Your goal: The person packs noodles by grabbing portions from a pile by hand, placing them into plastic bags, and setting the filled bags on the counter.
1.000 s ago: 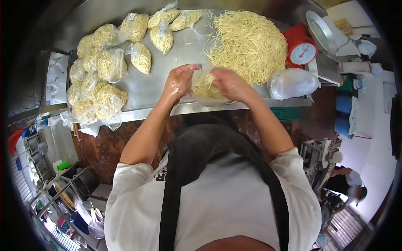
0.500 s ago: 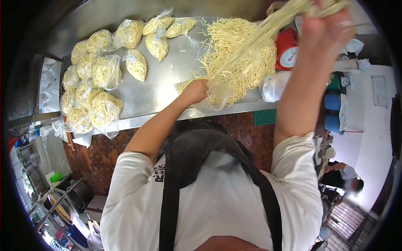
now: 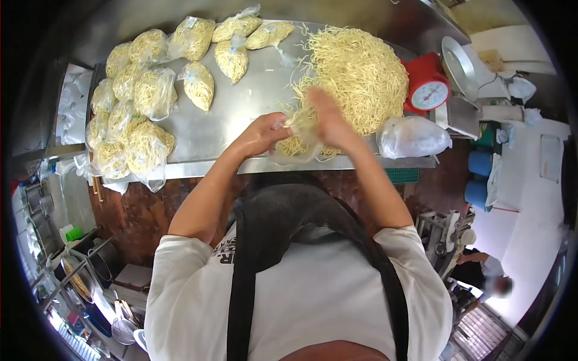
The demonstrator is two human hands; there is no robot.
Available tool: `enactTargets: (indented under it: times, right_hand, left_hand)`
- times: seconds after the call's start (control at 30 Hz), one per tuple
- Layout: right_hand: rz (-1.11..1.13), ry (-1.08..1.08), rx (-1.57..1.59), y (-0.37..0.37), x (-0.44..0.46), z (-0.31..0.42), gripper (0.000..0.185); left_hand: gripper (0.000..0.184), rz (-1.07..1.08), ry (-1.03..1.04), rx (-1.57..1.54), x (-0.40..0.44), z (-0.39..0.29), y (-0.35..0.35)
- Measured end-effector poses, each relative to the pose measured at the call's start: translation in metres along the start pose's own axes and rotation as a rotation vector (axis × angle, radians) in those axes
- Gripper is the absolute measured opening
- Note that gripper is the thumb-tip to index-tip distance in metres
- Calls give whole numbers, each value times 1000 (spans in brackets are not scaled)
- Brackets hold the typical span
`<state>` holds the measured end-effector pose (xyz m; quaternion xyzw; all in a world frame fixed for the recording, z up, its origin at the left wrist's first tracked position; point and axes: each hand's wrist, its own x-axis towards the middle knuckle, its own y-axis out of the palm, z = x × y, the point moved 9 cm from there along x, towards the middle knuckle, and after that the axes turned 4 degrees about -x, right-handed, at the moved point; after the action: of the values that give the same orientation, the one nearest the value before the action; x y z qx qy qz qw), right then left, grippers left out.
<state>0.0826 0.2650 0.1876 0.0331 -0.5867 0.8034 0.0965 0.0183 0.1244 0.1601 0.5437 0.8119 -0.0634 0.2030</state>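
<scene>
My left hand (image 3: 262,133) grips the rim of a clear plastic bag (image 3: 304,150) at the front edge of the metal table. Pale noodles show inside and around this bag. My right hand (image 3: 333,123) is at the bag's right side, over the edge of the noodle pile, smeared by motion. Its fingers are too blurred to tell what they hold, if anything. A large heap of loose noodles (image 3: 361,72) spreads just beyond both hands.
Filled noodle bags (image 3: 153,93) crowd the left of the metal table (image 3: 232,108). A red dial scale (image 3: 426,84) stands right of the heap, with a bundle of clear plastic (image 3: 414,137) before it. Another person (image 3: 478,271) is far off at lower right.
My right hand has come down from the upper right, where it held a long stretch of noodles, to the bag. The left hand has shifted slightly left, keeping hold of the bag.
</scene>
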Motion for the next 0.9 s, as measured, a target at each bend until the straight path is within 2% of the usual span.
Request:
enactTargets:
  times: [0.03,0.13,0.17,0.23,0.3,0.37,0.4,0.43,0.47,0.53,0.6,0.63,0.67,0.7,0.73,0.77,0.83,0.9]
  right_hand:
    - [10,-187,106,-4,0,35,52]
    - [892,195,281,23,7,6,21]
    - [684,95,328,-5,18,0,18]
    - [529,22,649,-49,30,-23,22]
    - [483,128,658,-99,49,-37,26]
    - [63,99,985,-132,56,-67,25]
    - [-68,107,986,-147,64,-93,25]
    - [-202,114,984,-166,72,-116,24]
    - [-271,175,721,-185,73,-126,27]
    - [-265,303,356,-175,79,-160,31]
    - [-27,386,-571,-112,67,-203,37]
    - [117,540,-384,-77,54,-214,46]
    - [-4,494,-68,-78,46,-173,53]
    - [125,454,-1,-74,38,-114,63]
    - [131,274,128,-54,19,-61,71]
    - [231,208,178,-36,2,-9,78]
    - [75,151,-10,-4,-25,29,65]
    - [384,390,95,46,-32,-44,43]
  left_hand:
    - [32,15,30,28,2,-5,6]
    - [27,-45,-33,163,9,-3,-12]
    - [30,-77,-49,249,9,-1,-21]
    - [33,-108,44,360,1,-9,-21]
    - [34,-153,106,536,-7,-19,-12]
    - [33,-139,126,774,-1,7,-12]
    - [32,-134,136,892,1,22,-15]
    - [30,-179,129,848,-4,25,-19]
    - [29,-222,124,805,-10,27,-21]
    - [27,-281,61,634,-18,34,-25]
    - [25,-335,-36,383,-18,33,-28]
    - [25,-331,-17,296,-19,20,-27]
    - [25,-329,-1,205,-21,6,-25]
    - [26,-323,4,108,-24,-1,-19]
    - [26,-347,-1,31,-25,-5,-16]
    - [25,-363,2,-39,-21,-10,-14]
    - [24,-362,47,-80,-9,-17,-15]
    - [24,-373,110,-25,-3,-29,-25]
